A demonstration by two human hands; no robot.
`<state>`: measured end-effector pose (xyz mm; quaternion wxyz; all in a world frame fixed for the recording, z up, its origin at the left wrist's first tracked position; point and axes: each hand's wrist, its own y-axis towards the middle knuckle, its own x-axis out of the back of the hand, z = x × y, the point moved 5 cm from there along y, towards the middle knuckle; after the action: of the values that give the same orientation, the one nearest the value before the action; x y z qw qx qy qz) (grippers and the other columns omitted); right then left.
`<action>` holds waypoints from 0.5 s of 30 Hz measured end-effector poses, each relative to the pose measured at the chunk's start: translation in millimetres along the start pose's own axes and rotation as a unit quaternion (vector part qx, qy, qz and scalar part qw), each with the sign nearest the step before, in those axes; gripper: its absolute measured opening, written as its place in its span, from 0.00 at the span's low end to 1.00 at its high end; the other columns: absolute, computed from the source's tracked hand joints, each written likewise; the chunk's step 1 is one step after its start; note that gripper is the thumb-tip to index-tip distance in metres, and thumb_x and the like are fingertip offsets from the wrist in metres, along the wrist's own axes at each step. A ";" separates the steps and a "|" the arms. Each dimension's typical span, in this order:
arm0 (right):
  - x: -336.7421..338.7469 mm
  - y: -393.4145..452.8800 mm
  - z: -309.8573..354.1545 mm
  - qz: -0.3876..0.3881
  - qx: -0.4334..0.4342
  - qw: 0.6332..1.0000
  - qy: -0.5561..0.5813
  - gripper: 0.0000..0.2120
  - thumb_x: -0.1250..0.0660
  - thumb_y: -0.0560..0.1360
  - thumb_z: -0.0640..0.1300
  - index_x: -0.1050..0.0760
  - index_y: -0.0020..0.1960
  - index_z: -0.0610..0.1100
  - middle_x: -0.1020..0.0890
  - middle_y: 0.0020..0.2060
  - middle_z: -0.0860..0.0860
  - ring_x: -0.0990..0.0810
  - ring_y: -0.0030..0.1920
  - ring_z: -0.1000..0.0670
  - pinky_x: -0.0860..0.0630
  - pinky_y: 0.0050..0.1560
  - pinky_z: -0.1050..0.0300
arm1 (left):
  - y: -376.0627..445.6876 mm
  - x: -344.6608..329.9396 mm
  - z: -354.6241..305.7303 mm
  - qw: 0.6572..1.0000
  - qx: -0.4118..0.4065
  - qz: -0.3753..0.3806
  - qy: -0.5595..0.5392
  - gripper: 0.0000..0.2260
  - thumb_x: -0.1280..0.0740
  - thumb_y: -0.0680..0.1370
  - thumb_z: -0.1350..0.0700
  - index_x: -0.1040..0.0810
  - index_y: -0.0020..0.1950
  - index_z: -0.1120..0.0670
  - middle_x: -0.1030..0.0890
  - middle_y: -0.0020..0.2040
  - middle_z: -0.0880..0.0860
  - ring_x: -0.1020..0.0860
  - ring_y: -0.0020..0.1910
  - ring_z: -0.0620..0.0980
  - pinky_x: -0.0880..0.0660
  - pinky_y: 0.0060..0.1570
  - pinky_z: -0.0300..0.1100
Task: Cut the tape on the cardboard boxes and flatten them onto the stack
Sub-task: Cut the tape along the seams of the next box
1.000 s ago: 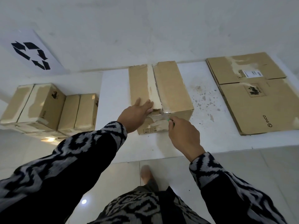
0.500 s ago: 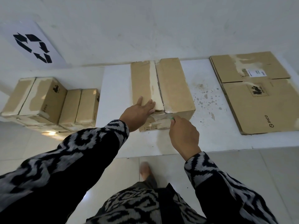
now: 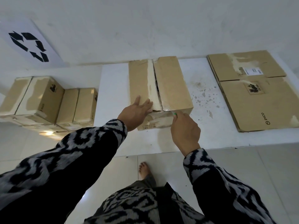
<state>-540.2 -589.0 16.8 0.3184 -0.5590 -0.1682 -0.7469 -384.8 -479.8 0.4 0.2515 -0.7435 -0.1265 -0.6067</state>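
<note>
Head view: the cardboard box [image 3: 159,88] sat mid-worktop, long axis running away from the person toward the wall, near end facing them. Top seam ran lengthwise too, w/ a dark gap showing along it beside the pale tape strip [image 3: 152,84]. Left hand [image 3: 135,113] lay flat on the box's near left top, fingers straight & spread. Right hand [image 3: 184,128] was curled round a small green-tipped tool [image 3: 174,113] at the box's near top edge; only the tip showed, blade hidden by the fingers, so can't tell what tool. Flattened stack [image 3: 258,97] lay at the right of the worktop, right edge cut off by the frame. White worktop [image 3: 113,94] was speckled btw. box & stack. More taped boxes [image 3: 48,102] stood at left, lower down. Recycling sign [image 3: 29,46] on white wall; pale floor tiles, a bare foot [image 3: 144,170] below.
</note>
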 end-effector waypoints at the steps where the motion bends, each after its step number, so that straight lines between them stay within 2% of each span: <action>1: 3.0 2.0 -1.5 -0.003 -0.003 1.000 0.001 0.18 0.52 0.85 0.50 0.27 0.58 0.44 0.22 0.50 0.48 0.21 0.46 0.44 0.32 0.41 0.54 | 0.2 -0.7 1.1 1.000 -0.001 0.001 0.001 0.21 0.51 0.86 0.49 0.42 0.79 0.51 0.40 0.79 0.47 0.51 0.80 0.58 0.25 0.58 0.59; 5: 20.5 -8.7 -29.7 0.014 -0.013 1.000 -0.017 0.16 0.51 0.83 0.52 0.26 0.53 0.47 0.21 0.44 0.51 0.25 0.40 0.48 0.32 0.39 0.55 | -0.2 -3.6 4.1 1.000 -0.018 -0.001 -0.002 0.21 0.49 0.86 0.50 0.42 0.79 0.50 0.41 0.79 0.47 0.52 0.80 0.57 0.24 0.58 0.59; 8: 32.9 -22.2 -44.9 0.034 -0.015 0.999 0.024 0.14 0.48 0.80 0.62 0.30 0.52 0.53 0.22 0.40 0.55 0.23 0.41 0.49 0.30 0.40 0.55 | -5.6 0.8 5.9 0.988 -0.009 -0.050 -0.146 0.22 0.45 0.84 0.45 0.39 0.78 0.48 0.43 0.80 0.45 0.53 0.80 0.50 0.32 0.69 0.57; 10: 41.3 -4.3 -49.7 0.003 -0.040 0.994 0.102 0.22 0.47 0.77 0.69 0.28 0.57 0.54 0.20 0.41 0.53 0.21 0.43 0.48 0.28 0.41 0.55 | -7.0 5.1 9.3 0.971 0.043 -0.088 -0.219 0.27 0.42 0.82 0.42 0.43 0.79 0.47 0.50 0.81 0.48 0.54 0.80 0.50 0.39 0.74 0.55; 12: 38.0 33.1 -57.6 0.001 -0.082 0.983 0.165 0.26 0.45 0.78 0.67 0.27 0.66 0.52 0.18 0.50 0.51 0.21 0.51 0.45 0.29 0.45 0.54 | -4.5 0.8 13.0 0.952 0.148 -0.068 -0.258 0.36 0.39 0.80 0.39 0.54 0.81 0.49 0.57 0.81 0.53 0.54 0.79 0.59 0.42 0.74 0.58; 13: 34.1 50.3 -58.2 0.021 -0.093 0.978 0.187 0.25 0.45 0.79 0.65 0.27 0.67 0.50 0.19 0.54 0.49 0.22 0.55 0.44 0.31 0.46 0.55 | -1.6 -1.7 14.2 0.941 0.191 -0.042 -0.277 0.39 0.38 0.79 0.39 0.57 0.81 0.51 0.57 0.81 0.56 0.51 0.79 0.63 0.42 0.73 0.60; 14: 28.2 63.0 -55.8 0.038 -0.092 0.974 0.206 0.24 0.45 0.80 0.63 0.25 0.65 0.48 0.19 0.55 0.48 0.23 0.56 0.43 0.32 0.46 0.56 | 3.4 -3.0 15.5 0.934 0.211 -0.019 -0.287 0.41 0.37 0.79 0.38 0.58 0.80 0.51 0.55 0.80 0.58 0.47 0.77 0.65 0.40 0.72 0.61; 15: 20.6 68.2 -52.2 0.048 -0.087 0.972 0.215 0.22 0.45 0.80 0.62 0.22 0.58 0.47 0.19 0.53 0.46 0.22 0.53 0.43 0.32 0.42 0.56 | 10.2 -2.3 18.5 0.936 0.210 -0.003 -0.283 0.40 0.37 0.78 0.39 0.57 0.80 0.50 0.53 0.80 0.59 0.43 0.76 0.65 0.38 0.71 0.60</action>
<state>-536.5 -677.1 12.5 0.3327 -0.4183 -0.0034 -0.8452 -364.9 -478.4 -6.6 0.3542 -0.8144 -0.3190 -0.3311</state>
